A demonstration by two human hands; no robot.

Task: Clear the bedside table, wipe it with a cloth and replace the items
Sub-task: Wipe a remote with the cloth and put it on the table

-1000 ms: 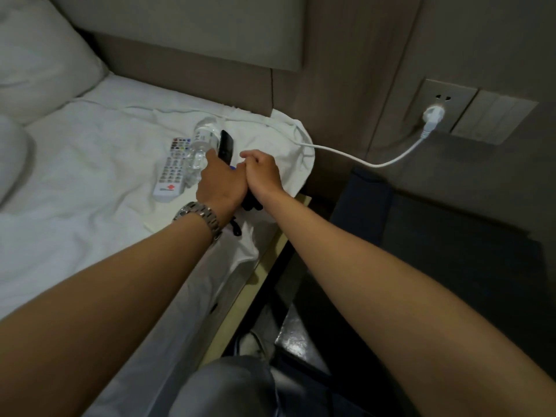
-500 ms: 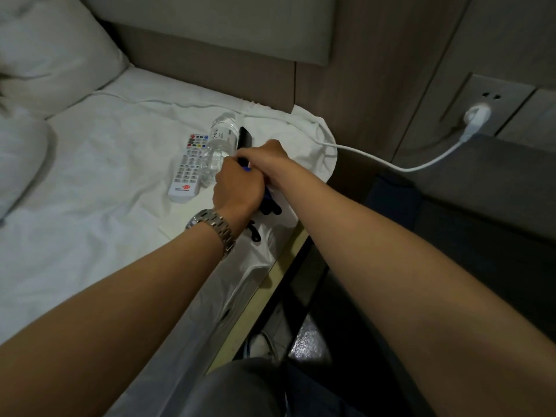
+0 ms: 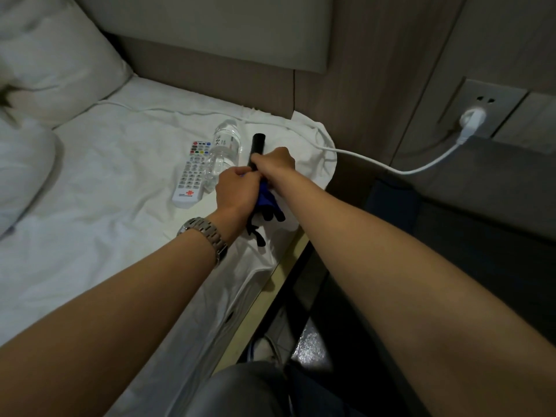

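A folded umbrella with a black handle and blue fabric lies on the white bed sheet near the bed's right edge. My right hand grips its black handle. Just behind it, my left hand, with a metal watch on the wrist, grips the blue fabric part. A black strap hangs from the umbrella below my left hand. Left of the umbrella lie a clear water bottle and a white remote control, both on the sheet. The dark bedside table is at the right.
A white cable runs from a plug in the wall socket across the bed's head end. Pillows lie at the far left. A dark blue shape stands at the table's left edge. My knee shows at the bottom.
My right hand has slid from beside my left hand up onto the umbrella's black handle. The left hand keeps its hold. The view has shifted a little to the left.
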